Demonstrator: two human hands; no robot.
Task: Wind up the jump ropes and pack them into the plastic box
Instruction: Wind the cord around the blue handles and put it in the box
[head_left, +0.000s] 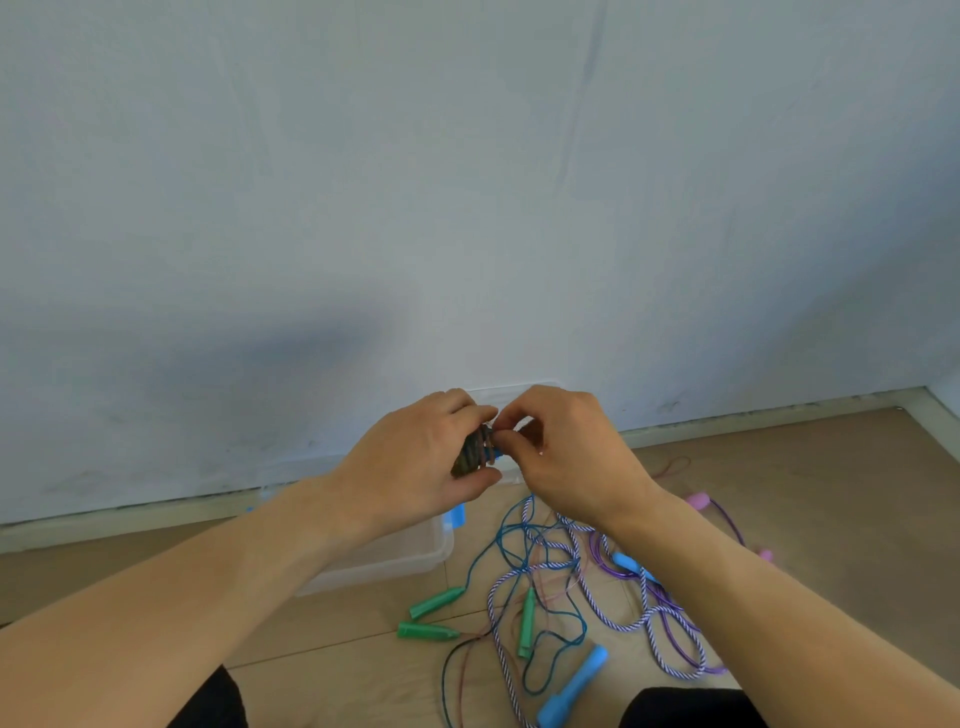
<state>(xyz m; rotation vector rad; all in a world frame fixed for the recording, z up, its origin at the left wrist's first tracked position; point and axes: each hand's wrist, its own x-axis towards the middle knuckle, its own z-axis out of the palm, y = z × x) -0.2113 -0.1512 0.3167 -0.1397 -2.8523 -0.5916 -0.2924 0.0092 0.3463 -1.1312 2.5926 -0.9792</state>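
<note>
Hands meet mid-frame above the floor: left hand (415, 457) curled around a wound rope bundle (474, 453), right hand (563, 452) pinching the rope end at the bundle's top. Clear plastic box (415, 553) sits on the floor under the left forearm, against the wall. Loose jump ropes (571, 587) lie tangled right of the box, with green handles (434, 603), blue handles (574, 686), and a pink handle (698, 501) further right.

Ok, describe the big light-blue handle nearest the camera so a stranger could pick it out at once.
Start at the tangle of jump ropes on the wooden floor, right of the clear plastic box. Follow it toward the camera, between the person's knees. There lies the light-blue handle, thicker than the green handles and closer than the other blue one.
</note>
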